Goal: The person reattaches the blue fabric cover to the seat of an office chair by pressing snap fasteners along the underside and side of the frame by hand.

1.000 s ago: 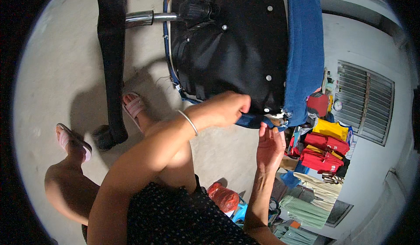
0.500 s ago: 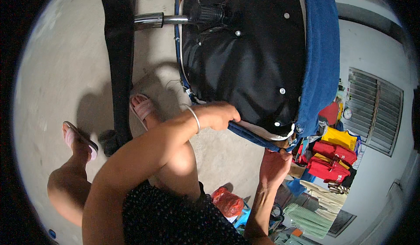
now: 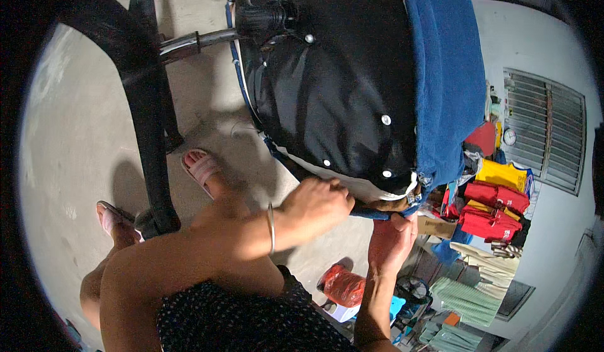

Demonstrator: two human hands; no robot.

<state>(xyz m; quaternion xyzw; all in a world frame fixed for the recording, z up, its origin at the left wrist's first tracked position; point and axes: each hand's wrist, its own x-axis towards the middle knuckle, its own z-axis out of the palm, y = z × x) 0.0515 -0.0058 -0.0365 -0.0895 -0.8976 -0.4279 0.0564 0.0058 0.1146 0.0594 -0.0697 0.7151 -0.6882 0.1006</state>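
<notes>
A chair lies tipped, its seat's black underside [image 3: 340, 88] with silver studs facing me and a black hub and chrome post joining the black legged base [image 3: 141, 119]. Blue denim cover [image 3: 450, 69] wraps the seat. My left hand [image 3: 314, 204], braceleted, is closed on the cover's loosened lower edge, where a pale inner strip shows. My right hand [image 3: 393, 239] is closed on the same blue edge at the lower corner, beside a frayed brown patch [image 3: 393, 203].
Pale concrete floor [image 3: 75, 144], with my sandaled feet [image 3: 201, 169] by the base. Right: piled red and yellow clothing [image 3: 494, 213], hanging pale green fabric [image 3: 465, 295], a red plastic bag [image 3: 343, 289], a cardboard piece [image 3: 436, 226], and a wall with a barred window [image 3: 544, 132].
The base has swung, showing another leg, and the seat has tilted. My left hand has moved down along with the cover's edge, exposing more of the pale strip; my right hand stays at the corner.
</notes>
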